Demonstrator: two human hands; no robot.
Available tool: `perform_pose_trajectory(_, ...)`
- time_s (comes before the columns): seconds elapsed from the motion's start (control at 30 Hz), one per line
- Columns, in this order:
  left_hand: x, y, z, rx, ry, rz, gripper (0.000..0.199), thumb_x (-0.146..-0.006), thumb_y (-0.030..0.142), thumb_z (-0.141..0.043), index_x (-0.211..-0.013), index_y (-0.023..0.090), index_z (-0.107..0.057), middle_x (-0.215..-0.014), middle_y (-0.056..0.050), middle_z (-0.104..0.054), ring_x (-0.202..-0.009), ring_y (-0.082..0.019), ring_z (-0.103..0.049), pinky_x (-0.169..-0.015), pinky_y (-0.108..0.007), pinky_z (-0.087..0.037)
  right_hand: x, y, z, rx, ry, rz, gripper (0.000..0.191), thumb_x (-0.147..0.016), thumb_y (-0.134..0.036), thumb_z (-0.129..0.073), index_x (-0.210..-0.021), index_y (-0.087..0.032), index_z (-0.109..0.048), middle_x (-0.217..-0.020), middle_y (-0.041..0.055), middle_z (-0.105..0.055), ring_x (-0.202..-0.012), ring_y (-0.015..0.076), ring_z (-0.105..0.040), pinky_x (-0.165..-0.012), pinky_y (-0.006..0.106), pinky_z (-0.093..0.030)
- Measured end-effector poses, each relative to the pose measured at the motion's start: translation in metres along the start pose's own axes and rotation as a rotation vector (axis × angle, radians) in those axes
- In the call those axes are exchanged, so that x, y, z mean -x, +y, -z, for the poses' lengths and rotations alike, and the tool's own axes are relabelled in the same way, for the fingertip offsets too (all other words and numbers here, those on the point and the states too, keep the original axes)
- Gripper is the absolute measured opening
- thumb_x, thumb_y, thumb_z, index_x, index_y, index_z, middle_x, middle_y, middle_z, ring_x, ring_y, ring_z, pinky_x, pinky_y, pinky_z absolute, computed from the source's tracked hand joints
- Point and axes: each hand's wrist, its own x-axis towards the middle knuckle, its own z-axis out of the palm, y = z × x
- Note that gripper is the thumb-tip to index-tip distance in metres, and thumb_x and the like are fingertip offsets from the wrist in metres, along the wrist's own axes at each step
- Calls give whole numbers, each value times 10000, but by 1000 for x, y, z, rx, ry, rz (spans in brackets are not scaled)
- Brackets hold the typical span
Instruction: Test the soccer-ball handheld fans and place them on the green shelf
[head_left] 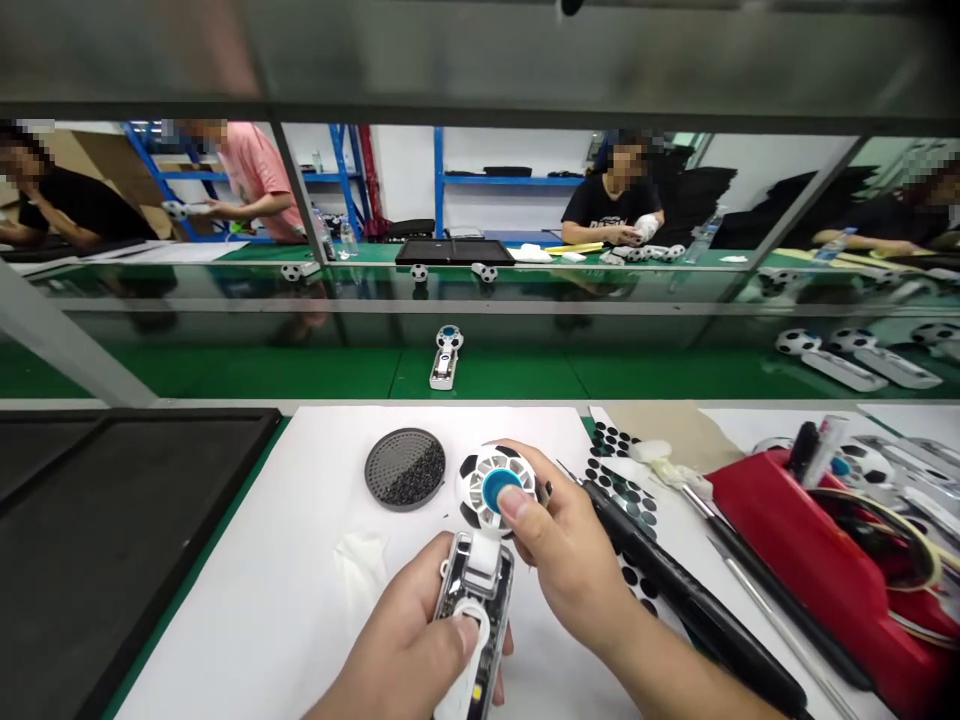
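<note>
A handheld fan with a football-patterned head (480,462) is between my two hands, tilted over the white paper. My left hand (420,630) is wrapped round its clear-covered handle (491,590), the thumb on the round white part. My right hand (562,540) grips the head from the right, its thumb pressed on the blue centre disc. Beyond them, left of the fan head, lies a round black dish (405,468) partly filled with tiny dark pieces, probably screws. A black pen-shaped tool (675,580) lies right of my right hand.
A red holder (810,560) with pens and tape stands at the right, near sheets of black round stickers (619,470). A black tray (97,540) fills the left. Another fan (446,358) lies on the green belt (337,370). Several co-workers sit or stand across the line.
</note>
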Motion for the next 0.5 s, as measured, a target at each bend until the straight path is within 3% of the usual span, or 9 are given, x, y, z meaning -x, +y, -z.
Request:
perform_pose_trajectory(0.1,-13,2,-1,-40,6,35,553,-766,562,-654,-1113,159,-507,-845,-63,-634,-663,-181,-604,-615,-287,-458,-2,7,9,-44,53,-20,325,-919,-499,-590,-1116,-243,-553,-652,-64,-460,-494,66,-305,-426,207,-231)
perform_pose_trajectory(0.23,-29,5,0,-99,-36,35,372,-840,473,-587,-1043,166,-533,-887,-79,-641,-703,-191,-605,-667,-327,-486,-7,16,20,-66,111,-48,357,-910,-510,-597,-1147,-247,-554,-620,-70,-462,-450,65,-319,-399,204,-245)
perform_pose_trajectory(0.4,-46,8,12,44,-225,42,402,-850,423,-602,-1165,183,-533,-1015,-93,-600,-796,-212,-601,-709,-353,-491,-19,25,27,-66,154,-98,363,-929,-532,-545,-1136,-235,-577,-632,-62,-475,-444,67,-309,-407,207,-256)
perform_pose_trajectory(0.5,-52,3,19,109,-267,86,409,-823,381,-643,-1169,195,-531,-1057,-96,-586,-836,-224,-603,-739,-375,-507,-23,30,26,-60,171,-147,370,-933,-530,-526,-1151,-234,-572,-689,-36,-541,-474,85,-405,-417,209,-299)
